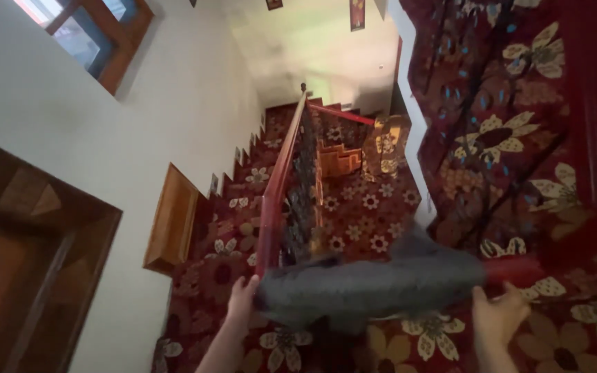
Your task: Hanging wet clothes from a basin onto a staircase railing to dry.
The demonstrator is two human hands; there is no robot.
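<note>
Carpeted stairwell (354,207) below you, red floral. Grey cloth (371,283) draped over red handrail (278,193) at top corner. Your left hand (242,298) fingers clenched on cloth's end; your right hand (499,314) fingers grasp other end. Wiping seems barely begun; rail down flight left.

Head view, steeply down the stairwell (340,200)

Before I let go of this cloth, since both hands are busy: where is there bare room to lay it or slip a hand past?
The grey cloth covers the red railing between the left hand and right hand; that stretch is crowded. Free: the rail's upper length toward the far post, the carpeted steps beside the white wall, and the carpet right of the right hand.
</note>
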